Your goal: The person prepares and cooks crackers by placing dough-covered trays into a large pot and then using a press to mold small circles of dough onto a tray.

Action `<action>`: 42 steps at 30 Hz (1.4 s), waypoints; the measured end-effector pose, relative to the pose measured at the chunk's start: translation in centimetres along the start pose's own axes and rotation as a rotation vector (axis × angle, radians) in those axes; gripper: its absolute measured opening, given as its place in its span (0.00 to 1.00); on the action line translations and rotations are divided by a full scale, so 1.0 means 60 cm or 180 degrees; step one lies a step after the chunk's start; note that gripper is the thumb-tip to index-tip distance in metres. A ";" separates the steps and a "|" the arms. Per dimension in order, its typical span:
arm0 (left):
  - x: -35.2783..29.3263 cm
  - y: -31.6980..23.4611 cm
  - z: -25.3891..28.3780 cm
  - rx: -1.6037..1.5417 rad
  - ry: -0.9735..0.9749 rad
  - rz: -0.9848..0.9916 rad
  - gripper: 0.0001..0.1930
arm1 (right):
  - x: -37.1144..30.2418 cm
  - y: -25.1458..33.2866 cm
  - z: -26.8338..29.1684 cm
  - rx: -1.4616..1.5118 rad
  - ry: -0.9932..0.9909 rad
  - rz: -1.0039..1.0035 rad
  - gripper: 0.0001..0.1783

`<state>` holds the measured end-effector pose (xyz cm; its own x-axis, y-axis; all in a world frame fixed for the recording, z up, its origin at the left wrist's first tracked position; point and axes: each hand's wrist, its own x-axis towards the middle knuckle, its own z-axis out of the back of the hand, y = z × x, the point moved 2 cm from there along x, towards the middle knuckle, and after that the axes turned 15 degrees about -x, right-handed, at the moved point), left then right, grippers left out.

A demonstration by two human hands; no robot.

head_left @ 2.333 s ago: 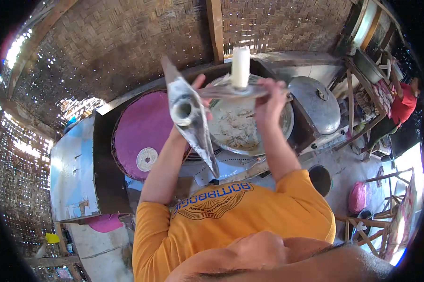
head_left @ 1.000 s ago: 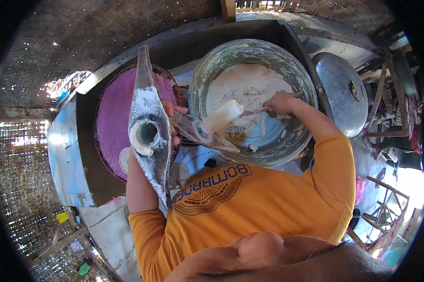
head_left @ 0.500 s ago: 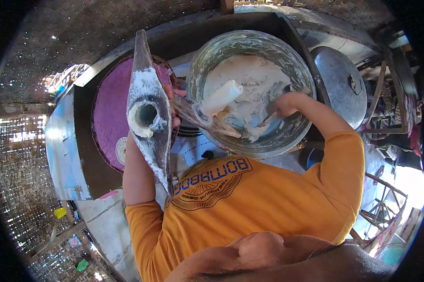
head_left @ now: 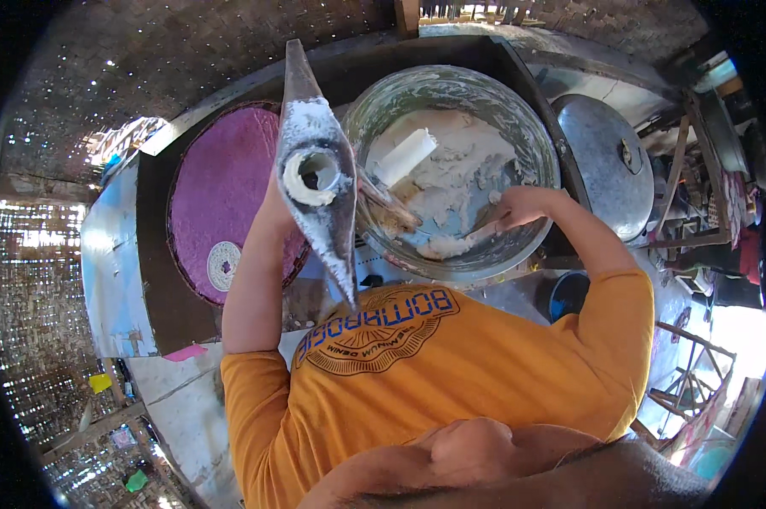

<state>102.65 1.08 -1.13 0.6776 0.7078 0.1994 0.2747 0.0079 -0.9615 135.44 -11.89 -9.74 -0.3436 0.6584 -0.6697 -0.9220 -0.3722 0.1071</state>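
Observation:
My left hand (head_left: 279, 208) is mostly hidden behind a dark wooden press piece (head_left: 317, 225) with pointed ends and a round hole lined with white paste, and grips it. Beside it a second wooden piece (head_left: 393, 206) with a thick white cylinder (head_left: 406, 158) reaches over the large metal basin (head_left: 367, 89); whether the same hand holds this one too is hidden. White dough (head_left: 463, 140) lies in the basin, stuck to its walls. Inside the right part of the basin, my right hand (head_left: 520, 209) is closed round a paste-coated spatula (head_left: 451, 246), its blade pointing left.
Left of the basin is a round tray with a purple surface (head_left: 217, 191), carrying a white perforated disc (head_left: 223, 265). A domed metal lid (head_left: 608, 161) sits to the right. Below it stands a dark bucket (head_left: 568, 294). A woven wall (head_left: 52, 254) borders the left.
The wooden press in my left hand has shifted right, covering the fingers that showed before. My right hand has come out of its blur, and the spatula's blade shows more plainly.

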 end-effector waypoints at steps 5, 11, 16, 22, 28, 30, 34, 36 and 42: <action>0.010 0.003 0.042 0.0689 -0.0589 -0.0161 0.16 | -0.109 0.016 0.100 0.1629 -0.0288 0.0350 0.18; 0.009 -0.070 -0.032 0.1768 -0.0509 -0.0787 0.20 | -0.229 0.047 0.192 0.2988 -0.1166 0.0796 0.22; 0.016 -0.053 -0.069 0.1291 -0.0170 -0.0509 0.22 | -0.249 0.088 0.246 0.2760 -0.1332 0.0930 0.24; 0.022 -0.080 -0.094 0.2578 0.0035 -0.0725 0.24 | -0.293 0.137 0.345 -0.0641 -0.2368 -0.0378 0.16; 0.031 -0.079 -0.109 0.2651 0.0023 -0.0717 0.22 | -0.278 0.227 0.395 -0.2026 -0.2891 -0.0474 0.14; 0.036 -0.075 -0.105 0.2534 -0.0041 -0.0818 0.22 | -0.251 0.270 0.390 -0.2877 -0.3090 -0.0531 0.13; 0.044 -0.046 -0.075 0.2032 0.0161 -0.1035 0.19 | -0.223 0.304 0.349 -0.3853 -0.3971 -0.0245 0.11; 0.043 -0.058 -0.078 0.2520 0.0313 -0.1329 0.17 | -0.241 0.267 0.352 -0.3097 -0.4553 0.0329 0.08; 0.035 -0.053 -0.056 0.2936 0.0235 -0.1079 0.17 | -0.350 0.247 0.387 -0.2260 -0.5435 -0.0471 0.08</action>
<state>105.51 0.18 2.97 0.7109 0.5206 0.4729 -0.1563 0.7725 -0.6155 124.86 -16.06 22.97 -0.4783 0.4029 0.7803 -0.8739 -0.1308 -0.4681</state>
